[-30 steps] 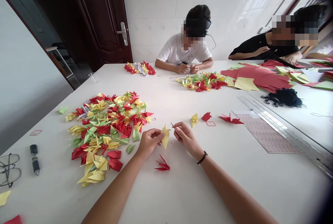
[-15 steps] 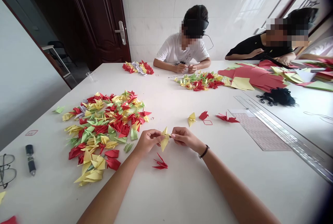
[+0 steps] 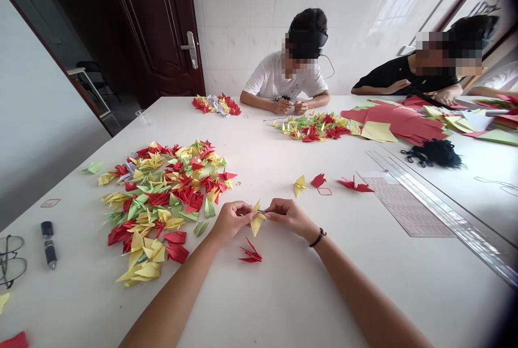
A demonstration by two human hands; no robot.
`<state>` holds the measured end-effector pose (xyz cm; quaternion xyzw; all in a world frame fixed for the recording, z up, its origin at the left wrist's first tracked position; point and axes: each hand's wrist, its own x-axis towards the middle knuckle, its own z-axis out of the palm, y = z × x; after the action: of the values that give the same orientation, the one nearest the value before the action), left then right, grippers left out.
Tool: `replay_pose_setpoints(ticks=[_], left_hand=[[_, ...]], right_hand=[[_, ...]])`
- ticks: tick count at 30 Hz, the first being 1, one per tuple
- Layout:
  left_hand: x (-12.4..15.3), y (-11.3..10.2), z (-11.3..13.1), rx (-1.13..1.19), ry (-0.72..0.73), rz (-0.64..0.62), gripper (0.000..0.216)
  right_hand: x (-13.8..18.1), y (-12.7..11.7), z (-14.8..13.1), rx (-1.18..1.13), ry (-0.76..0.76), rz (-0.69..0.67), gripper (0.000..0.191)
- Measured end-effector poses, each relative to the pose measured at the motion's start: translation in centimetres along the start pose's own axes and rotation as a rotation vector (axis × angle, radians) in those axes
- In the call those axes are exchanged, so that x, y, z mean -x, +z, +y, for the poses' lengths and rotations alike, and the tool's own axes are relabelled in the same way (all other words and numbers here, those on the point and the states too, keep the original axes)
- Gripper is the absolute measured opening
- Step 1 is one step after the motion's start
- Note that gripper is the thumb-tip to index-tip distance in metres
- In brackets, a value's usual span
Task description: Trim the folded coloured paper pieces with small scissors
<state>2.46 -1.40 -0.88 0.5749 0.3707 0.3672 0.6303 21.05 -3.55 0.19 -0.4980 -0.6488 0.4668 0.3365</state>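
Observation:
Between the thumb and fingers of my left hand point(image 3: 232, 221) is a yellow folded-paper crane point(image 3: 256, 226). My right hand point(image 3: 289, 216) is closed in a pinch at the crane's right side. A small dark-grey thing point(image 3: 261, 211) shows at its fingertips against the paper, too small to name. Just below my hands a red paper crane point(image 3: 251, 252) lies on the white table point(image 3: 291, 294). Left of my left hand spreads a large pile of folded cranes point(image 3: 162, 197) in red, yellow, green and a little lilac.
Ahead lie a yellow crane point(image 3: 300, 186) and red folded pieces point(image 3: 318, 180). To the right are a clear ruler point(image 3: 429, 197), a gridded sheet point(image 3: 404, 205) and black cord point(image 3: 439, 154). A pen point(image 3: 49, 245) and glasses point(image 3: 12, 261) lie left. Co-workers point(image 3: 289, 78) sit across.
My right fingertips have shifted slightly at the crane, and more of the small dark-grey thing shows. My left hand keeps its hold. The whole view has shifted a little.

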Motion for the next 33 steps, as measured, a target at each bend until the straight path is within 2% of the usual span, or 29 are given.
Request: replay_pose_setpoints(ticks=[14,22,33], left_hand=[[-0.36,-0.04,-0.39,0.004,0.016,0.038,0.021],[-0.27,-0.05,0.29,0.051,-0.032,0.053,0.02],[-0.31,-0.01,0.3,0.079,-0.037,0.076,0.024]], right_hand=[[0.05,0.29,0.08,0.106,-0.028,0.091,0.024],[0.12,0.5,0.04,0.172,-0.052,0.105,0.023],[0.17,0.43,0.11,0.056,-0.083,0.123,0.029]])
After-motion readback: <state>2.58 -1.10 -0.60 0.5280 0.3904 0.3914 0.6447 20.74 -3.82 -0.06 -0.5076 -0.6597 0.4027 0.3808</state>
